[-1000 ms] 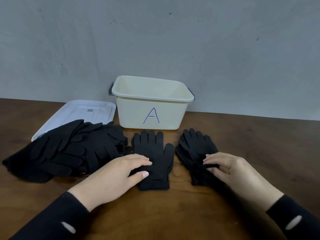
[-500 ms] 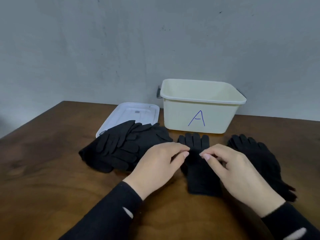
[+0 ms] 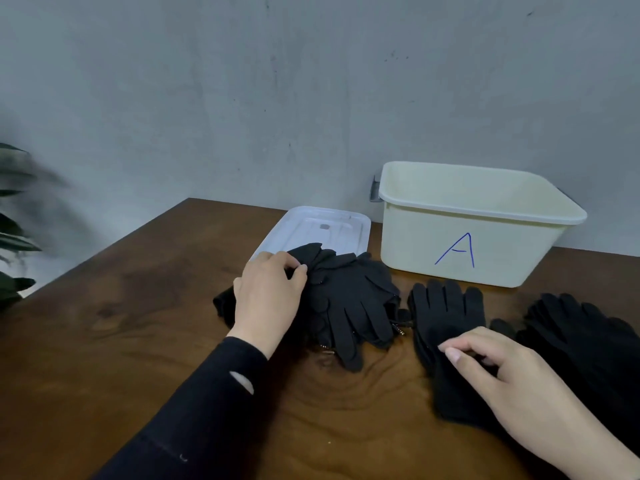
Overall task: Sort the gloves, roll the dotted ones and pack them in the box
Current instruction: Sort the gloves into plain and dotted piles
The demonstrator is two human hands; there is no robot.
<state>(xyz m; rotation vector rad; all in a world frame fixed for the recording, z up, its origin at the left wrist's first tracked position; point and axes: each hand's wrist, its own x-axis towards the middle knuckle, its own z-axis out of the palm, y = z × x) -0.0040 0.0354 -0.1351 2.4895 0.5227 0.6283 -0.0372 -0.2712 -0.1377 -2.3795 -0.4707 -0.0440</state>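
A loose pile of black gloves (image 3: 349,306) lies left of centre on the wooden table. My left hand (image 3: 268,296) rests on the pile's left side and pinches a glove at its top edge. A single flat stack of black gloves (image 3: 446,317) lies fingers-away in the middle; my right hand (image 3: 502,379) rests on its cuff end with fingers curled onto the fabric. Another stack of black gloves (image 3: 588,337) lies at the far right. The cream box (image 3: 433,233) marked "A" stands open behind them. No dots are visible on any glove from here.
The box's white lid (image 3: 332,226) lies flat behind the pile, partly covered by it. A grey wall runs behind the table. Dark plant leaves (image 3: 14,230) show at the left edge, beyond the table's left corner (image 3: 188,200).
My view has swung left. My left hand moved from the middle glove out to the left pile and took hold of a glove. My right hand stayed on the middle stack.
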